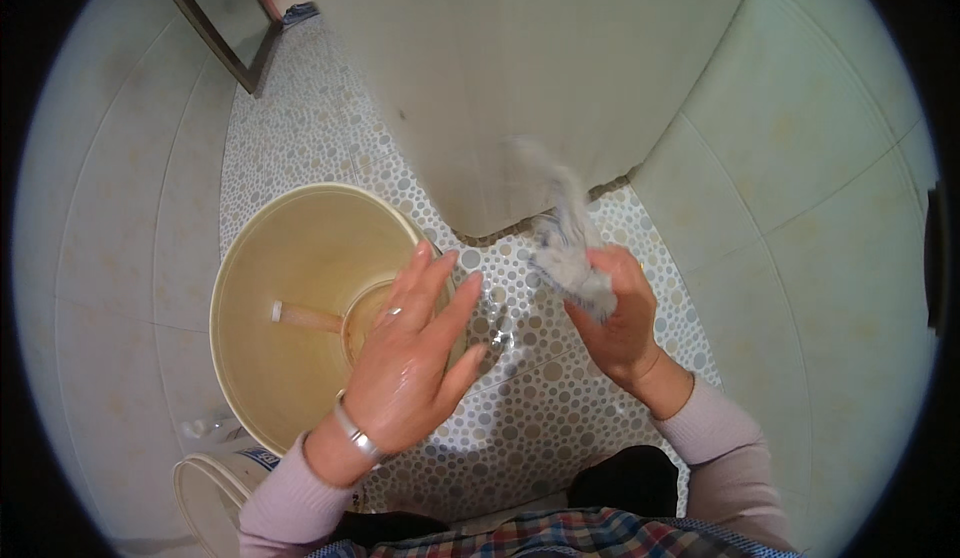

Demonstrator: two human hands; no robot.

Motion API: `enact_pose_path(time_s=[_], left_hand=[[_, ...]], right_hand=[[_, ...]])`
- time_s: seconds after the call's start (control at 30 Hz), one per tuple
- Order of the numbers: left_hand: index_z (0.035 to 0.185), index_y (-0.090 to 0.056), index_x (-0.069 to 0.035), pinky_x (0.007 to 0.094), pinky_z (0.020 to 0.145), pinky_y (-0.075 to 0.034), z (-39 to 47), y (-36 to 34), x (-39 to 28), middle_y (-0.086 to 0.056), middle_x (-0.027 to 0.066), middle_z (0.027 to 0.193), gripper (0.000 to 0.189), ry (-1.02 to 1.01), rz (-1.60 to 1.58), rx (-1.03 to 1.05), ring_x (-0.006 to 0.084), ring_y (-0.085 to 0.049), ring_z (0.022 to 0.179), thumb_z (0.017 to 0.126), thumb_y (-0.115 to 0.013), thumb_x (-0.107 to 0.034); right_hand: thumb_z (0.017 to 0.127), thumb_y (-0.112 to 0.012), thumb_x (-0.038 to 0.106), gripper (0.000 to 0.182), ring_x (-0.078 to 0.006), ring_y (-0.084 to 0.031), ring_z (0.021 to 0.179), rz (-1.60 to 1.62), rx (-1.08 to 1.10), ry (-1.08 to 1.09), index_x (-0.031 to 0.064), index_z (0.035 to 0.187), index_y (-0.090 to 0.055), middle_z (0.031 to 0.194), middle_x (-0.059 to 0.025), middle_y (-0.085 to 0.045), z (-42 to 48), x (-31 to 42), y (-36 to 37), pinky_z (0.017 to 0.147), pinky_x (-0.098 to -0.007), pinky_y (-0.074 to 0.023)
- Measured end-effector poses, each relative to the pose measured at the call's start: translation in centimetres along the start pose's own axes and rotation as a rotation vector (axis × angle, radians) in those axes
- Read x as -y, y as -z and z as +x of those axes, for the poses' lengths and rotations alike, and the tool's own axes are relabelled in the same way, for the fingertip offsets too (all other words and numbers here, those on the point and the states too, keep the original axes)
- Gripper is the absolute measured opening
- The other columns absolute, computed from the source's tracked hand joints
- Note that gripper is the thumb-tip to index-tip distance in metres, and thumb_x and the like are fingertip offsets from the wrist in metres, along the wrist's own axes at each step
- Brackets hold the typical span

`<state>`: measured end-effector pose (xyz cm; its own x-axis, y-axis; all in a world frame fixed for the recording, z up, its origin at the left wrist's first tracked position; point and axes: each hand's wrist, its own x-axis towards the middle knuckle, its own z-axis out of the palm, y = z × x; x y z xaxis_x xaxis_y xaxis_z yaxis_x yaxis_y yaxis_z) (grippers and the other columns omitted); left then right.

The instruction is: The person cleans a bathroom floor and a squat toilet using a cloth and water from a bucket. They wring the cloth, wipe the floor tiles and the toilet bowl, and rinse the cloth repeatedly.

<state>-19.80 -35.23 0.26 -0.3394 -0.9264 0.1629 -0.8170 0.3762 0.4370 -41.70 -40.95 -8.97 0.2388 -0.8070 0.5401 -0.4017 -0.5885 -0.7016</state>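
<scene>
Pinched in my right hand [626, 318] is a crumpled pale cloth [566, 258], its upper end blurred as it hangs in front of a large white panel or cabinet side [525, 93]. My left hand [412, 348] is empty with its fingers spread, over the right rim of a big cream plastic bucket [277, 258]. It looks wet and wears a ring and a silver bracelet. Inside the bucket, near its round base, lies a tube-like piece with a white end [304, 316]. A wet patch [499, 340] glistens on the floor between my hands.
Pebble-patterned tiles [525, 415] cover the floor. A smaller white bucket [214, 490] bearing print stands at lower left. Tiled walls [810, 258] rise on both sides. A dark-framed door or panel [225, 25] is at upper left, with a blue shoe [301, 13] beyond it.
</scene>
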Motion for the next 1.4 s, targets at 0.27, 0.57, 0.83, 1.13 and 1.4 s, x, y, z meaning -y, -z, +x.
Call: enact_pose_path(time_s=[0.27, 0.57, 0.83, 1.13, 1.4], left_hand=[[0.123, -0.051, -0.005, 0.0600, 0.106, -0.020, 2.9, -3.9, -0.5, -0.040, 0.0188, 0.136, 0.065, -0.073, 0.502, 0.287, 0.0408, -0.022, 0.135, 0.066, -0.076, -0.024], [0.136, -0.034, -0.001, 0.0485, 0.105, -0.029, -1.1, -24.8, 1.3, -0.033, 0.0259, 0.139, 0.075, 0.179, 0.154, 0.423, 0.0409, -0.034, 0.128, 0.077, -0.070, -0.030], [0.144, -0.009, -0.005, 0.0458, 0.107, -0.030, 0.0, -31.2, 9.2, -0.005, 0.0291, 0.147, 0.107, 0.700, 0.187, 0.721, 0.0498, -0.020, 0.131, 0.068, -0.078, -0.035], [0.145, 0.003, -0.005, 0.0533, 0.102, -0.033, 0.7, -34.6, 8.7, 0.008, 0.0309, 0.146, 0.130, 0.750, 0.346, 0.793, 0.0562, -0.003, 0.132, 0.055, -0.085, -0.040], [0.144, 0.001, -0.004, 0.0529, 0.102, -0.033, 2.0, -34.4, 7.8, 0.006, 0.0311, 0.146, 0.129, 0.743, 0.397, 0.869, 0.0555, -0.006, 0.132, 0.056, -0.085, -0.042]], right_hand=[[0.071, -0.069, 0.017, 0.050, -0.0353, -0.049, 0.108, -0.029, 0.599, 0.068, -0.0018, 0.115, -0.054, 0.114, -0.0191, -0.053, -18.7, -13.3, -11.3, 0.098, -0.0447, -0.0370], [0.081, -0.053, 0.012, 0.040, -0.0322, -0.049, 0.112, -0.377, 0.469, 0.203, 0.0042, 0.120, -0.052, 0.112, -0.0156, -0.055, -14.5, -24.4, -14.3, 0.104, -0.0436, -0.0336], [0.079, -0.053, 0.008, 0.030, -0.0302, -0.052, 0.105, -0.510, 0.625, -0.075, -0.0009, 0.108, -0.057, 0.099, -0.0153, -0.056, -20.2, -20.4, -2.2, 0.104, -0.0455, -0.0323], [0.078, -0.052, 0.009, 0.036, -0.0281, -0.051, 0.110, -0.233, 0.724, 0.204, -0.0025, 0.112, -0.057, 0.109, -0.0148, -0.056, -22.6, -20.7, -4.9, 0.103, -0.0424, -0.0334], [0.084, -0.046, 0.014, 0.034, -0.0271, -0.050, 0.112, -0.565, 0.383, -0.080, 0.0042, 0.115, -0.058, 0.111, -0.0127, -0.056, -7.2, -28.1, -12.8, 0.102, -0.0386, -0.0336]])
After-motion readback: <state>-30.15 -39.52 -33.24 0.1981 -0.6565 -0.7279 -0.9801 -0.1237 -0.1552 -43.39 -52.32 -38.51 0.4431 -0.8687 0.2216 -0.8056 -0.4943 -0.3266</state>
